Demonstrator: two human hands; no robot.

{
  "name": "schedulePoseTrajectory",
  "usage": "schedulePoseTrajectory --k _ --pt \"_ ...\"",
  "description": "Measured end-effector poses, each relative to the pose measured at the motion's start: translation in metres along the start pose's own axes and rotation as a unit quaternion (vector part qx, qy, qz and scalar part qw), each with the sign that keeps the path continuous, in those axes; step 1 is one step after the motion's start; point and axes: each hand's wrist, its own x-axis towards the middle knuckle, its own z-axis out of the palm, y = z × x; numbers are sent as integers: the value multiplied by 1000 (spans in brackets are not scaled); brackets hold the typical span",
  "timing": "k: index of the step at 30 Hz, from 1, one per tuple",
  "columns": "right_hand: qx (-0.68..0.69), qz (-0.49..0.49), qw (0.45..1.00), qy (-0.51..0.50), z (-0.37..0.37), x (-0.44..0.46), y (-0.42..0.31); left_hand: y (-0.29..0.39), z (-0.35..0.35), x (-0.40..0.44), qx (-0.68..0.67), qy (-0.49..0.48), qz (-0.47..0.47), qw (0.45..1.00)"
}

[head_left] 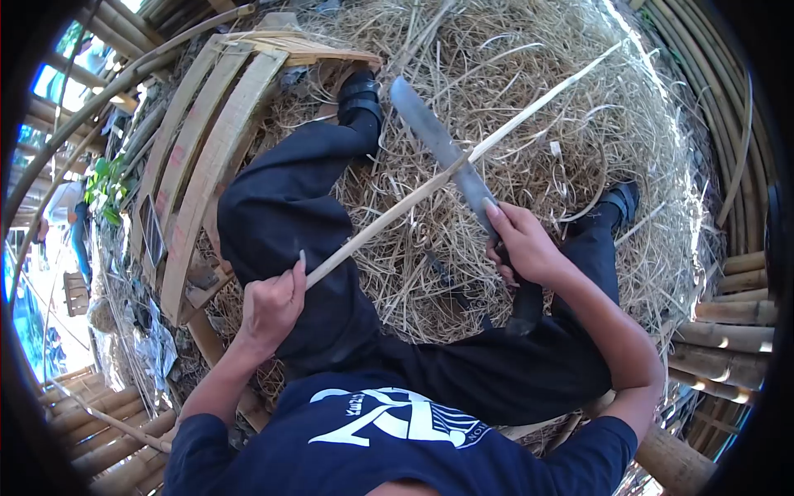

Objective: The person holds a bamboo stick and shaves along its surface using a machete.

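My left hand [273,304] is closed around the near end of a long, thin pale stick [385,219], which slants up to the far right. In my right hand [525,244] is a machete [434,132] with a broad grey blade; its dark handle pokes out below my fist. The blade crosses the stick near the middle and appears to touch it. Beyond the crossing the stick looks whiter than on the near side. My left fist is over my bent leg [285,194] in black trousers.
Curly pale shavings [397,306] cover the ground between and beyond my legs. A slatted wooden crate [219,153] lies to the left. Bamboo poles [719,360] are along the right side, with more bamboo [107,430] at lower left. Another person [70,215] is in the left background.
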Motion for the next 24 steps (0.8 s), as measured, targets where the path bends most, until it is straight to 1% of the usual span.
schedulePoseTrajectory --k 1,2,4,5,6,7,8,9,10,11,12,14,15,16,18,19,20,21,23,24 --pt "111 46 992 -33 1 -1 -2 -1 -2 -2 3 -4 -1 1000" --pt "181 40 980 -70 -2 -1 5 1 -2 -4 -1 -11 -6 1000" --pt "209 58 972 -91 -3 -6 7 1 1 4 -10 -2 1 1000" --pt "208 59 972 -88 -6 -4 17 1 0 1 -21 -15 -10 1000" --pt "336 93 920 -180 -13 2 32 2 0 -1 -30 -27 -24 999" --pt "454 125 841 -267 -18 6 41 2 1 1 -31 -24 -26 999" --pt "450 126 842 -270 -14 5 31 2 3 3 -18 -12 -17 1000" --pt "327 63 924 -189 -4 0 16 3 4 2 -5 -5 -7 1000" --pt "195 0 976 -97 1 -6 11 5 6 -3 -9 -11 -7 1000" --pt "136 -23 989 -52 -3 -2 10 5 8 -3 -10 1 2 1000" --pt "118 -39 992 -29 -12 2 11 2 8 -1 -5 18 9 1000" --pt "103 -71 991 57 -17 0 5 1 6 -3 -5 16 4 1000" --pt "110 -57 988 95 -18 1 6 3 6 -2 -13 15 -2 1000" --pt "108 -58 988 97 -22 4 8 3 7 0 -21 17 -5 1000" --pt "107 -31 977 183 -29 13 17 4 8 1 -21 15 -2 1000" --pt "96 -13 975 200 -29 17 22 4 8 1 -20 14 0 1000" --pt "95 -14 975 198 -22 20 35 4 8 3 -18 15 -2 1000" --pt "-70 -155 973 156 -6 16 46 5 9 5 -5 5 0 1000" --pt "-130 -130 981 66 11 1 40 6 10 3 6 -4 -1 1000" --pt "-17 33 999 24 21 -12 12 1 7 0 9 6 1 1000"
